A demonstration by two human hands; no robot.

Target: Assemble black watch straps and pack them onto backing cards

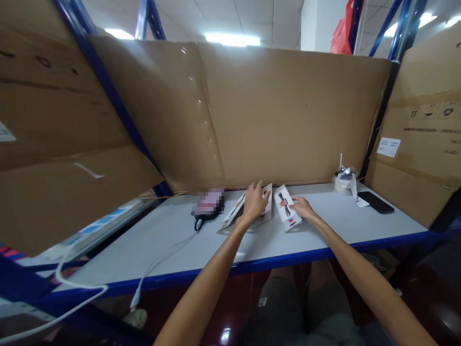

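My left hand [254, 202] lies on a white packaged card [267, 204], fingers stretched flat over it. Another white card [233, 210] lies just to its left. My right hand [303, 207] pinches the right edge of a third white card [285, 207] printed with a dark strap-like item. All three cards rest on the grey-white shelf top [173, 240] near the cardboard back wall [252, 110].
A blurred pink object on a black pouch [208, 206] lies left of the cards, with a white cable [158, 262] trailing off the front edge. At the right stand a tape roll in plastic [345, 179] and a black phone [375, 202]. Cardboard boxes flank both sides.
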